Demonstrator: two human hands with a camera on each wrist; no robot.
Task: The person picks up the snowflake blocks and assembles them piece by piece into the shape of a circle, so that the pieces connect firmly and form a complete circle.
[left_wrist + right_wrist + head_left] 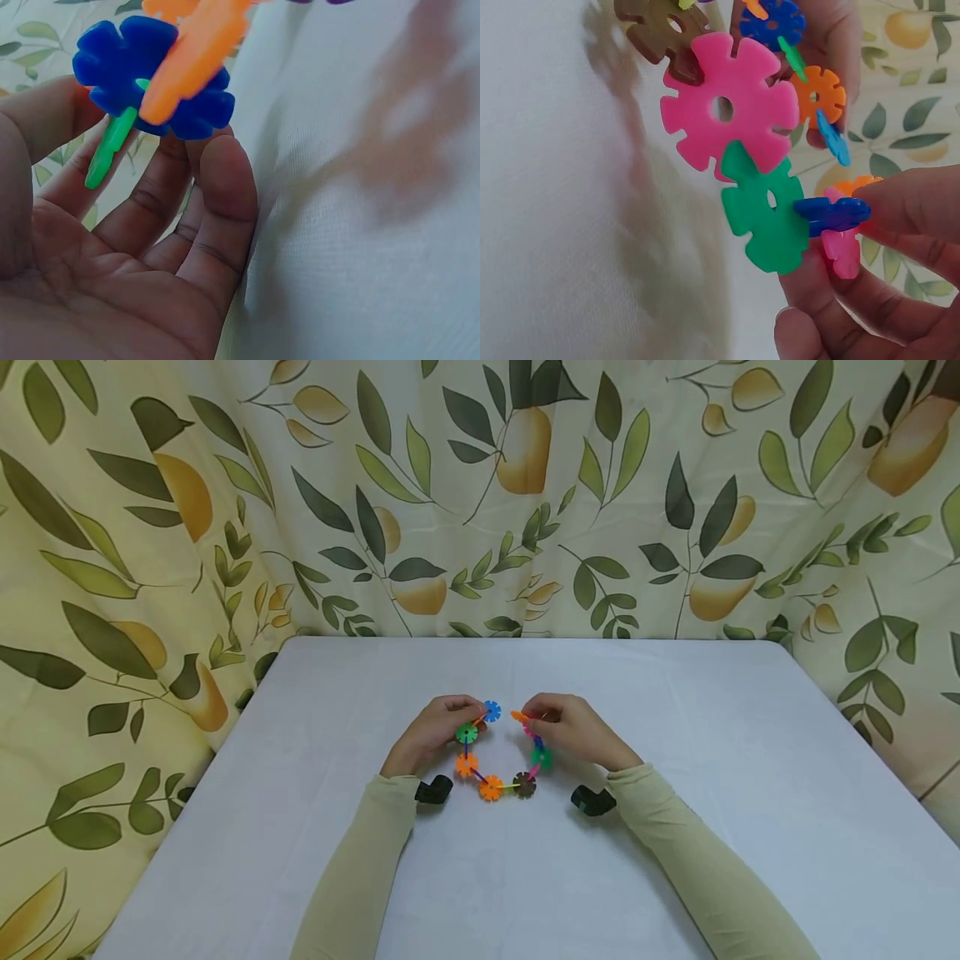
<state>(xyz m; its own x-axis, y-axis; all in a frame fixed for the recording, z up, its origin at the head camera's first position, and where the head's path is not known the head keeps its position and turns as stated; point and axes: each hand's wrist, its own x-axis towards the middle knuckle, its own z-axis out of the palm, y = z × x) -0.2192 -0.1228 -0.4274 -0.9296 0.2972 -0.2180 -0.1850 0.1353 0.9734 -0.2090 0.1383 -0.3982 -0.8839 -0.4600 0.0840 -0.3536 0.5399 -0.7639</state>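
Note:
A chain of notched plastic snowflake discs [491,788] curves in a near ring between my hands, its gap on the far side. My left hand [435,728] holds the left end, where a light blue disc [492,711] sticks out past the fingers. My right hand [576,728] pinches the other end, near an orange disc [519,716]. In the right wrist view a pink disc [742,79], a green disc [757,225] and a dark blue disc [829,216] slot together. The left wrist view shows a blue disc [120,64] by the fingers, crossed by an orange one [201,56].
A white-covered table [300,693] lies under the hands. Behind and beside it hangs a leaf-patterned curtain [487,568]. A small black device sits at the left wrist [433,790], another at the right wrist [592,801].

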